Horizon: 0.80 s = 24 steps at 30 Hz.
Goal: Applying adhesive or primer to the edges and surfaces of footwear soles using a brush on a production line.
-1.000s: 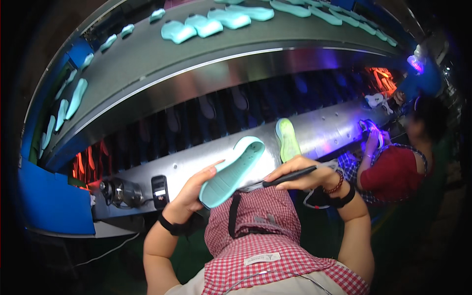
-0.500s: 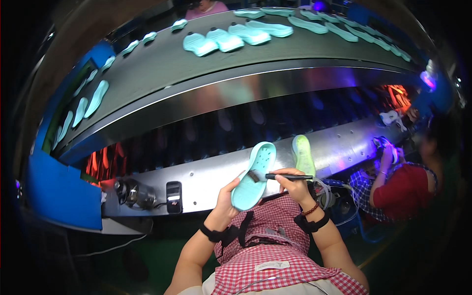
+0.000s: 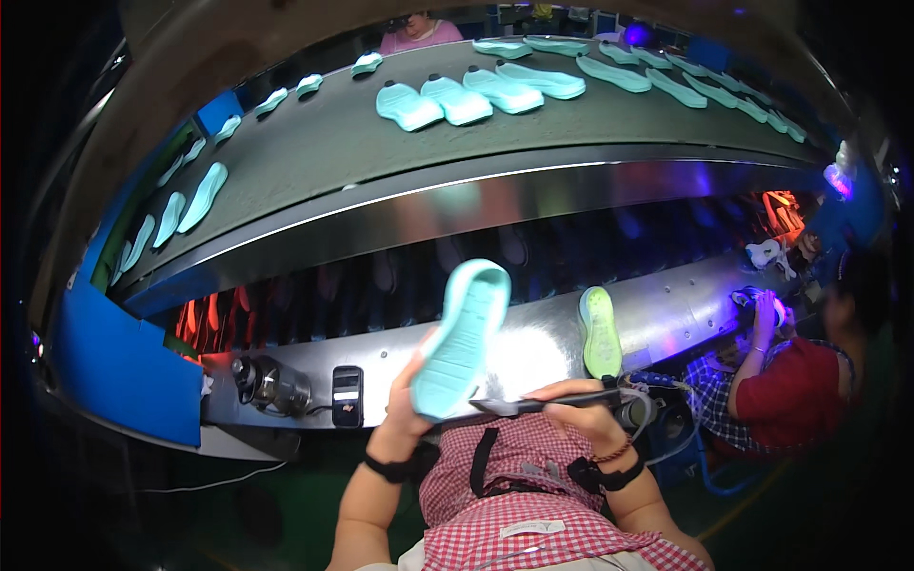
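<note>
at the far left of the frame a blue panel closes off the end of the line, and above it a grey curved conveyor belt sweeps across the upper half, carrying a row of pale turquoise foam shoe soles. below it, left of centre, a small black motor unit and a black switch box sit on the shiny steel counter.

just left of centre, the left hand is wrapped around the heel end of a pale turquoise foam shoe sole, fingers closed on it, holding it tilted upright with its toe toward the middle of the frame, raised above the counter. to its right, the right hand pinches a slim black pen-like tool, lying nearly level with its tip just at the lower edge of the held sole.

the step in hand looks like working along the sole's edge with the tool; the next move would seem to call for a steady left grip while the tip is brought onto the rim.

right of centre a yellow-green foam sole lies flat on the counter. at the far right a person in a red top bends over another piece.
</note>
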Available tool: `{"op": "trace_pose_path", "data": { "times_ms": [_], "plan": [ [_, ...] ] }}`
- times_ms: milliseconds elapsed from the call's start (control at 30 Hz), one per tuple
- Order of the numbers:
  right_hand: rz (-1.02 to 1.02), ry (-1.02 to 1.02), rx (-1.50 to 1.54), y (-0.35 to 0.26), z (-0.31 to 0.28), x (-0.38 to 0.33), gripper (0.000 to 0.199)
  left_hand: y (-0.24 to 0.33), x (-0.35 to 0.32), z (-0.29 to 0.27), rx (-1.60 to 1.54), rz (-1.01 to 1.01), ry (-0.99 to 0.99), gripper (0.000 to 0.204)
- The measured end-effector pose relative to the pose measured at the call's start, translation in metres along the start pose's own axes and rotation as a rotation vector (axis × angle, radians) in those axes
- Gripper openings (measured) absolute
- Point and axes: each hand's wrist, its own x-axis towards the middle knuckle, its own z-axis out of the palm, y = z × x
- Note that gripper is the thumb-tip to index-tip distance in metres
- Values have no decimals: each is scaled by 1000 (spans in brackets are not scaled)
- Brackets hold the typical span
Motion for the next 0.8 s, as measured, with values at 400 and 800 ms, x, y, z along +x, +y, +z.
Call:
{"op": "trace_pose_path", "data": {
  "times_ms": [400, 800],
  "plan": [
    [-18, 519, 217, 25, -55, -21, 20, 238, 109, -5, -596, 758, 212, 64],
    [40, 648, 298, 45, -89, -30, 21, 201, 179, 114, 1273, 416, 226, 49]
  ]
}}
